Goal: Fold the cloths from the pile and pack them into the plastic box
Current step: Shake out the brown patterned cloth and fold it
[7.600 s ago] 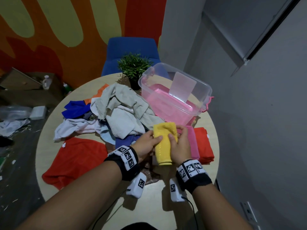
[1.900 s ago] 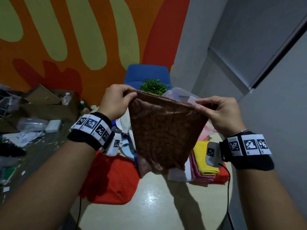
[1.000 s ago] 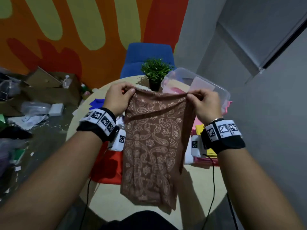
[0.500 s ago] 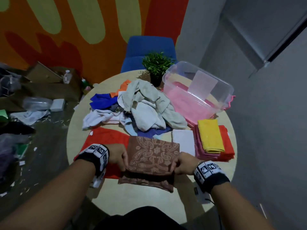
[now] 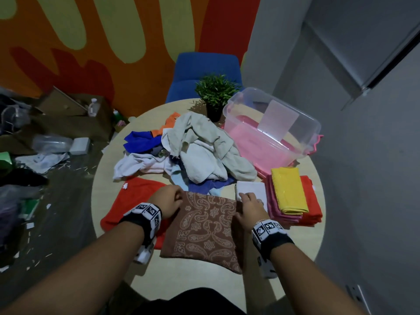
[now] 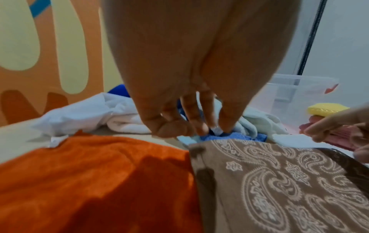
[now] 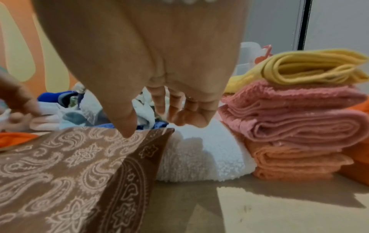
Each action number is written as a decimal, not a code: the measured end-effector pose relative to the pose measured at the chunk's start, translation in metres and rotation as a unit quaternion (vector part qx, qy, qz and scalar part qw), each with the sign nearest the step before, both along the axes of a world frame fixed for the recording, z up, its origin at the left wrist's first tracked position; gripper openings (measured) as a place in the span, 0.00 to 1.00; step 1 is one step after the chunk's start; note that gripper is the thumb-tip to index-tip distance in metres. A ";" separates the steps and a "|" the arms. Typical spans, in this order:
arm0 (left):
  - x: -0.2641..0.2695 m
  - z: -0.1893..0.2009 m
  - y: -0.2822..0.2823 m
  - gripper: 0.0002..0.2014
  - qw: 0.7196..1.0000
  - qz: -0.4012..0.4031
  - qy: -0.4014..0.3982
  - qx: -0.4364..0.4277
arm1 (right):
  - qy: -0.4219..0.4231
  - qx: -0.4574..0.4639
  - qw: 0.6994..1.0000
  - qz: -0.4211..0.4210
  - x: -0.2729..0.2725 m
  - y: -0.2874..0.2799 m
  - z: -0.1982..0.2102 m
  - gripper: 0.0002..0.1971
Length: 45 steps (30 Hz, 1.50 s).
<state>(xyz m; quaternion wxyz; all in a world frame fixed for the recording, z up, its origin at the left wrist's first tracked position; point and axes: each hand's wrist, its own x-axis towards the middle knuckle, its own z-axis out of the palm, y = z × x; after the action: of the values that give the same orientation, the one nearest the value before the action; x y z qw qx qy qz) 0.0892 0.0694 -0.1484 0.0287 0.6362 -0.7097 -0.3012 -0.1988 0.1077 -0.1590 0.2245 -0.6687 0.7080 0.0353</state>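
A brown paisley cloth (image 5: 204, 226) lies folded flat on the round table (image 5: 295, 246) in front of me. My left hand (image 5: 175, 197) hovers just past its far left corner, fingers (image 6: 187, 126) loosely curled and holding nothing. My right hand (image 5: 246, 201) is at the far right corner; its thumb tip (image 7: 127, 130) touches the cloth (image 7: 60, 165) and the other fingers hang loose over a white folded cloth (image 7: 201, 157). The unfolded pile (image 5: 197, 151) lies behind. The clear plastic box (image 5: 302, 123) with a pink bottom stands at the far right.
A stack of folded cloths (image 5: 293, 196), yellow on pink on orange, sits right of my right hand. An orange-red cloth (image 5: 136, 201) is spread under my left wrist. A potted plant (image 5: 216, 96) and a blue chair (image 5: 204, 69) stand beyond the pile. Clutter covers the floor at left.
The brown cloth, held up in the air a second ago, now lies folded on the table. Both hands slid from its near sides to its far corners and released it.
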 end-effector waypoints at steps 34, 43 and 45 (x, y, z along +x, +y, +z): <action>-0.052 0.100 -0.032 0.02 0.904 0.004 0.425 0.037 | -0.353 -0.040 0.928 0.108 0.019 -0.010 0.113 0.13; -0.017 0.118 -0.046 0.10 0.896 0.110 0.427 -0.056 | -0.501 -0.139 0.842 -0.145 -0.017 -0.020 0.106 0.05; -0.012 0.122 -0.045 0.10 0.905 0.094 0.415 -0.031 | -0.530 -0.130 0.819 -0.176 -0.016 -0.021 0.113 0.07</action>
<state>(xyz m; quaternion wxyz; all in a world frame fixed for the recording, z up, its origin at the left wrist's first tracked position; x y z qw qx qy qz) 0.0774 0.0241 -0.0268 0.3684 0.5162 -0.5798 -0.5116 -0.2149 0.0865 -0.0463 0.4782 -0.4709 0.5832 -0.4576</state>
